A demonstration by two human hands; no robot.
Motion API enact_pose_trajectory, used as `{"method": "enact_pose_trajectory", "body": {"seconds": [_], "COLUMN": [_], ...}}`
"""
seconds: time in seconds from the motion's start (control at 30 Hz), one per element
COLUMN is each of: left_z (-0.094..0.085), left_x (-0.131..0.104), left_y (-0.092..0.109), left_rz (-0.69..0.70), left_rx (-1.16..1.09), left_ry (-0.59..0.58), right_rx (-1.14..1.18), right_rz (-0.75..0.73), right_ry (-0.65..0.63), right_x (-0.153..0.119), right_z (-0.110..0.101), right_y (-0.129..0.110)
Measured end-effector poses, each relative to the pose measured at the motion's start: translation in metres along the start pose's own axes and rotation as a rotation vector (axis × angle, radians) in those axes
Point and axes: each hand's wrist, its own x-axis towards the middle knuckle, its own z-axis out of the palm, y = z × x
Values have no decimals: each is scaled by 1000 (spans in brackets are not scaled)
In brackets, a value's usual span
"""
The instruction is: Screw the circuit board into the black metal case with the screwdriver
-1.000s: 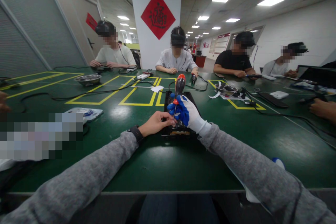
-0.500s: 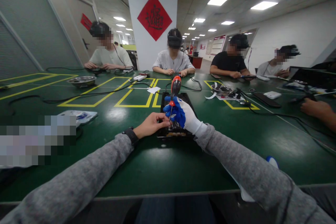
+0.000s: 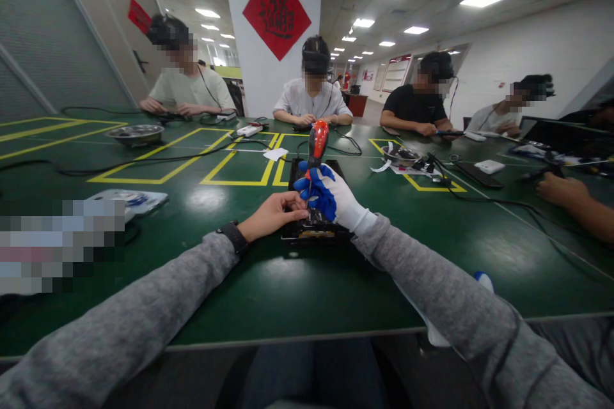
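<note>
A screwdriver (image 3: 317, 146) stands over a device (image 3: 314, 234) on the desk (image 3: 230, 307); behind-left lie a paper scrap (image 3: 275, 154) and, farther out, a bowl (image 3: 135, 140).

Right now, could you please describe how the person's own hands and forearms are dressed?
The left hand is ungloved, with a dark band around the wrist. The right hand wears a white glove with blue-coated fingers. Both sleeves are long and mottled grey.

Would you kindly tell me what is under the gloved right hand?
Beneath the right hand, which grips a screwdriver, is a black device; its near edge shows. The hand covers part of it; what lies there cannot be seen.
</note>
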Motion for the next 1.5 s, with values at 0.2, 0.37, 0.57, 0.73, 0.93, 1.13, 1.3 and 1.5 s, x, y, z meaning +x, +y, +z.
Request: {"method": "enact_pose_trajectory", "body": {"seconds": [0.2, 0.37, 0.57, 0.73, 0.93, 1.13, 1.3, 1.5], "left_z": [-1, -3, -3, -6, -5, -6, -7, -7], "left_x": [-2, -3, -3, -3, -3, -2, -2, -2], "left_y": [-1, 1, 3, -1, 1, 0, -1, 1], "left_rz": [36, 17, 5, 7, 2, 18, 32, 38], "left_rx": [-11, -55, 28, 29, 11, 57, 49, 36], "left_ry": [-59, -110, -19, -49, -49, -80, -139, -144], "right_rx": [83, 129, 77, 103, 71, 75, 113, 160], "right_rz": [108, 161, 130, 179, 98, 96, 163, 151], "right_ry": [-14, -7, 13, -9, 12, -18, -36, -37], "right_x": [4, 3, 0, 3, 1, 0, 4, 6], "right_z": [-3, -4, -1, -3, -3, -3, -6, -8], "right_y": [-1, -4, -3, -2, -2, 2, 1, 2]}}
